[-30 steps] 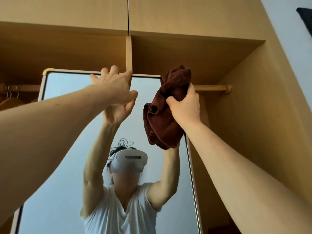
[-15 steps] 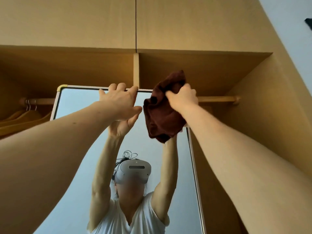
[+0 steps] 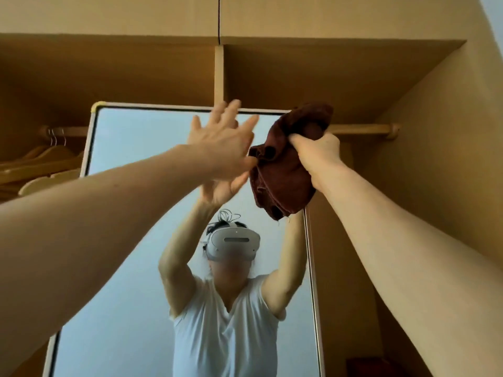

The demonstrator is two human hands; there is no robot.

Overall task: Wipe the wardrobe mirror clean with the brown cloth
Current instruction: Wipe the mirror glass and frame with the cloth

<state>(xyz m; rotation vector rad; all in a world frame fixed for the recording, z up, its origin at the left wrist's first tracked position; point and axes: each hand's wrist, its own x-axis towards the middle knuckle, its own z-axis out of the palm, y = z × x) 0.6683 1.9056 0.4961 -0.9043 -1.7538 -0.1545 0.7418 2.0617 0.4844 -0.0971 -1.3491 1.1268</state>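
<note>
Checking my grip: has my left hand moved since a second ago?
Yes. The left hand no longer grips the mirror's top edge; it drifted right, now under the wardrobe divider, fingers spread.

Mirror (image 3: 130, 213) upright inside wardrobe, centre-left. Rail (image 3: 362, 129) runs behind mirror's upper part, showing on both sides. Hangers (image 3: 40, 164) hang on rail, left of mirror. Divider (image 3: 219, 74) directly above mirror's top edge, splitting the upper shelf space in two. Side panel (image 3: 449, 159) right of mirror. Cloth (image 3: 283, 180) over mirror's upper right corner. Right hand (image 3: 318, 156) grips cloth from the right. Left hand (image 3: 220, 148) before upper mirror, just left of cloth, fingers spread, tips crossing top edge. Contact with glass unclear.
</note>
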